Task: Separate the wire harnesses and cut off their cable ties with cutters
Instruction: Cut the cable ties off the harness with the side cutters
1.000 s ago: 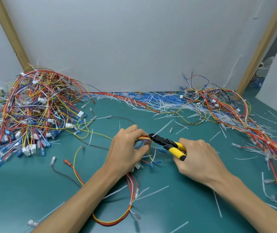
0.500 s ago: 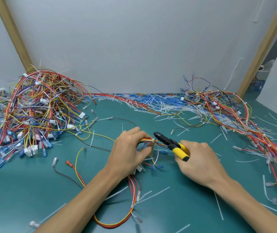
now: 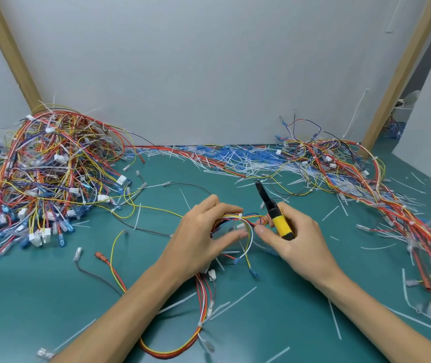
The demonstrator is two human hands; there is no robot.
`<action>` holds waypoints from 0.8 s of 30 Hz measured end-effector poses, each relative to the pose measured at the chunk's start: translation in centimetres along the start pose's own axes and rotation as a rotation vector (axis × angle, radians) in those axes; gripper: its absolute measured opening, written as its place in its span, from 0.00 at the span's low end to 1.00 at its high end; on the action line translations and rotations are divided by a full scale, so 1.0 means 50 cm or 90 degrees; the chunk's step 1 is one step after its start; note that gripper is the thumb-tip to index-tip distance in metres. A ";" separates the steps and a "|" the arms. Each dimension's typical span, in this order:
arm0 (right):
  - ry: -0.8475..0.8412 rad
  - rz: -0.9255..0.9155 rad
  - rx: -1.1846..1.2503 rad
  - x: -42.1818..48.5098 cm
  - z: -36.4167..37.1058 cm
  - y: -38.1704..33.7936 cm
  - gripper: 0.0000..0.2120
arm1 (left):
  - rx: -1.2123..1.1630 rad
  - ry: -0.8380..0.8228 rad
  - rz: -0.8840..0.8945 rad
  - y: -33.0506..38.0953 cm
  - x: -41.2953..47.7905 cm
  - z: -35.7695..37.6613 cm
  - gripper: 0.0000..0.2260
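One white cable tie [image 3: 240, 215] exposed
Multicoloured wire harness [image 3: 231, 218] is held by left hand [image 3: 201, 237], yellow-handled cutters [image 3: 281, 225] by right hand [image 3: 298, 242]; wires should be spared.

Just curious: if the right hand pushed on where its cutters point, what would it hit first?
Likely the cut cable ties strewn before the wall, just past the cutters; depth is unclear.

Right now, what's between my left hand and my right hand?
In the head view, the wire harness, a white cable tie around it, runs from the left hand to the right hand, which holds the cutters.
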State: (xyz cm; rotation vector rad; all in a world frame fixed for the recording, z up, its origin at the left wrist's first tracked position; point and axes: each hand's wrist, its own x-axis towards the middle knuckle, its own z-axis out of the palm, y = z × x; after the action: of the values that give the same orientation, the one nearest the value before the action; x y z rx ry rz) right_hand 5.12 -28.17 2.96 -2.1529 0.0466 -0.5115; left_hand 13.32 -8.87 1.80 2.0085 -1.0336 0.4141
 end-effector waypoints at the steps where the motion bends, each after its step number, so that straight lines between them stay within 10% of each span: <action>1: 0.008 0.001 0.004 0.001 -0.001 0.002 0.14 | -0.002 -0.005 0.002 0.000 0.000 -0.002 0.16; 16: 0.132 0.041 0.120 0.024 -0.026 0.043 0.13 | -0.041 0.127 -0.227 0.045 -0.004 -0.044 0.15; 21: 0.179 0.072 0.132 0.033 -0.037 0.065 0.14 | 0.339 -0.301 -0.341 0.072 -0.019 -0.061 0.41; 24: 0.198 0.095 0.182 0.034 -0.041 0.066 0.14 | 0.261 -0.421 -0.323 0.080 -0.019 -0.067 0.31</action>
State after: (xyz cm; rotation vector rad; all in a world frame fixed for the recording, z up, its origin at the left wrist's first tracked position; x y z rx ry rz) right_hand 6.40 -32.10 2.00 -1.7627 0.2870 -0.7157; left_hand 9.84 -7.03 5.37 2.7707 -0.7903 -0.3704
